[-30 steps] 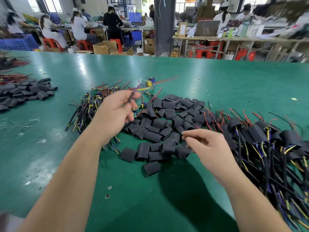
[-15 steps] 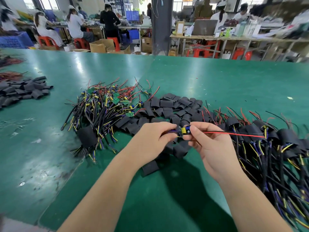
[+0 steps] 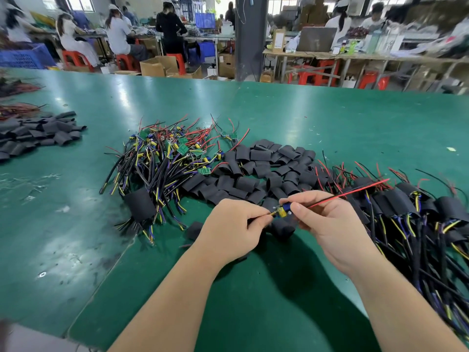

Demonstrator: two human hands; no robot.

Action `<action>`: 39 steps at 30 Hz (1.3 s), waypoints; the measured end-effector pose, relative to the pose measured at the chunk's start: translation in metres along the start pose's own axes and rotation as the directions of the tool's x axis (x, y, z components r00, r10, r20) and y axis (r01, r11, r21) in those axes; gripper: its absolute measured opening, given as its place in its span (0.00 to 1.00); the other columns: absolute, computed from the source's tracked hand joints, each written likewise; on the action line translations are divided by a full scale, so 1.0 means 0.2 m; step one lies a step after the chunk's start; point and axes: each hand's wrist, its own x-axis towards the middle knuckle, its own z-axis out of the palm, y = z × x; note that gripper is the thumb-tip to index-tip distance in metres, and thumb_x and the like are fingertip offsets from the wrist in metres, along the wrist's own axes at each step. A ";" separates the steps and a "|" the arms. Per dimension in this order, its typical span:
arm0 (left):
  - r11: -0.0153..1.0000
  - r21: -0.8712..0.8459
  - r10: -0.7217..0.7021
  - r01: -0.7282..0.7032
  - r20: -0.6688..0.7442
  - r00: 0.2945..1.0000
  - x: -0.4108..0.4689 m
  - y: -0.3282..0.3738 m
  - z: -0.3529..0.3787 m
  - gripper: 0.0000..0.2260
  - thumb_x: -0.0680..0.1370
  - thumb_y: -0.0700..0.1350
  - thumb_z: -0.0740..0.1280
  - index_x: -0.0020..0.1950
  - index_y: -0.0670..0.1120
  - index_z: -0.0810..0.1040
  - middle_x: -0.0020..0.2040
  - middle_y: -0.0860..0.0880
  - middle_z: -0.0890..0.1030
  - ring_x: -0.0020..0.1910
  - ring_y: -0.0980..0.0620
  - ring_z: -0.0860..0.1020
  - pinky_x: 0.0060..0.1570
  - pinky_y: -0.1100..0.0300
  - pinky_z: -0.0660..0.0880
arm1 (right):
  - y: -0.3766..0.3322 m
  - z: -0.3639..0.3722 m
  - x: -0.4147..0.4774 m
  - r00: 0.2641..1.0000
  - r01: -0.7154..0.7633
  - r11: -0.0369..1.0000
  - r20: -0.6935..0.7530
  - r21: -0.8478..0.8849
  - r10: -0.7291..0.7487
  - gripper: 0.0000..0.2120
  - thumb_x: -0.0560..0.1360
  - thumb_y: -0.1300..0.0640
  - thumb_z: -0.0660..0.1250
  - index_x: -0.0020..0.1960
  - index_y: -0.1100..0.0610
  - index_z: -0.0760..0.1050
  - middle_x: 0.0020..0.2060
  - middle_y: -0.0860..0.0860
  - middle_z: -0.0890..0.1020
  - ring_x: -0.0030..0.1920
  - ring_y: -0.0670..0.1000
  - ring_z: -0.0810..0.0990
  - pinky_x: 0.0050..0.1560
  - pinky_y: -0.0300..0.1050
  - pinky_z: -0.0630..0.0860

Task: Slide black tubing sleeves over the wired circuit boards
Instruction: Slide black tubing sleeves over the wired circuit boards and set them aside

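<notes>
Board (image 3: 283, 212) is pinched just above the table (image 3: 253, 105) by curled fingertips of left hand (image 3: 233, 229) and right hand (image 3: 330, 224). A sleeve (image 3: 281, 228) lies just beneath; whether it is held cannot be told. The trailing red wire (image 3: 350, 193) could be snagged or folded back at the sleeve mouth if fed off-line. Against half a second ago the pinch is unchanged, but the wire is now tilted up to the right.
</notes>
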 end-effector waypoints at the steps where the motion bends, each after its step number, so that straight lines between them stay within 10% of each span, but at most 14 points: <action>1: 1.000 -0.019 -0.007 0.007 -0.005 1.000 0.00 -0.01 0.00 0.12 0.76 0.49 0.63 0.39 0.44 0.80 0.31 0.47 0.79 0.33 0.48 0.75 0.36 0.50 0.71 | -0.01 0.00 0.01 0.999 -0.005 0.999 0.046 -0.032 0.007 0.12 0.71 0.71 0.67 0.42 0.55 0.82 0.43 0.56 0.86 0.42 0.50 0.82 0.47 0.42 0.79; 6: 0.995 -0.069 -0.086 0.073 -0.209 0.974 0.01 -0.06 -0.04 0.10 0.74 0.45 0.65 0.35 0.43 0.80 0.28 0.49 0.78 0.30 0.51 0.73 0.33 0.63 0.70 | -0.10 0.01 0.14 0.975 0.011 0.934 0.212 -0.358 0.070 0.23 0.70 0.80 0.63 0.54 0.57 0.79 0.45 0.51 0.84 0.44 0.49 0.83 0.47 0.35 0.78; 11: 0.986 0.079 -0.099 0.146 -0.426 0.899 0.01 -0.08 -0.06 0.13 0.76 0.43 0.65 0.31 0.43 0.73 0.26 0.51 0.67 0.28 0.49 0.65 0.29 0.51 0.66 | 0.01 0.22 0.38 0.974 0.224 0.498 0.183 -0.838 -0.131 0.18 0.74 0.66 0.66 0.62 0.55 0.78 0.56 0.56 0.79 0.56 0.54 0.76 0.58 0.36 0.66; 16: 0.988 0.081 -0.075 0.134 -0.506 0.859 0.00 -0.10 -0.07 0.08 0.75 0.40 0.66 0.39 0.40 0.81 0.31 0.47 0.78 0.31 0.45 0.74 0.31 0.50 0.72 | 0.12 0.44 0.58 0.957 0.291 0.096 0.291 -0.952 -0.013 0.22 0.80 0.43 0.58 0.73 0.38 0.61 0.72 0.53 0.64 0.70 0.58 0.60 0.68 0.52 0.58; 21: 0.989 0.099 -0.035 0.107 -0.549 0.835 0.00 -0.10 -0.06 0.06 0.75 0.38 0.66 0.43 0.39 0.83 0.33 0.46 0.80 0.32 0.44 0.76 0.32 0.50 0.73 | 0.15 0.54 0.62 0.909 0.393 -0.081 0.374 -0.916 0.183 0.19 0.80 0.50 0.57 0.70 0.44 0.65 0.65 0.54 0.66 0.66 0.57 0.64 0.65 0.52 0.61; 28: 0.993 0.118 0.053 0.029 -0.641 0.765 0.01 -0.10 -0.07 0.10 0.77 0.41 0.64 0.43 0.38 0.83 0.32 0.46 0.77 0.30 0.45 0.74 0.28 0.51 0.71 | 0.14 0.52 0.61 0.943 0.297 0.156 0.315 -0.942 0.109 0.04 0.80 0.58 0.56 0.53 0.54 0.68 0.43 0.51 0.64 0.38 0.50 0.66 0.35 0.42 0.62; 34: 0.993 0.109 0.029 0.053 -0.637 0.771 0.00 -0.11 -0.07 0.06 0.76 0.38 0.67 0.44 0.38 0.83 0.31 0.48 0.76 0.29 0.48 0.72 0.29 0.55 0.69 | 0.14 0.43 0.58 0.997 0.042 0.551 0.000 -0.833 -0.076 0.12 0.72 0.68 0.63 0.52 0.57 0.67 0.39 0.52 0.72 0.38 0.54 0.70 0.32 0.43 0.63; 39: 0.992 0.114 0.024 0.061 -0.623 0.782 0.01 -0.11 -0.08 0.07 0.76 0.37 0.66 0.41 0.39 0.82 0.30 0.50 0.73 0.29 0.51 0.69 0.30 0.62 0.65 | 0.09 0.25 0.50 0.953 -0.023 0.664 -0.217 -0.747 -0.212 0.08 0.66 0.62 0.71 0.35 0.53 0.73 0.29 0.44 0.74 0.33 0.47 0.72 0.29 0.32 0.63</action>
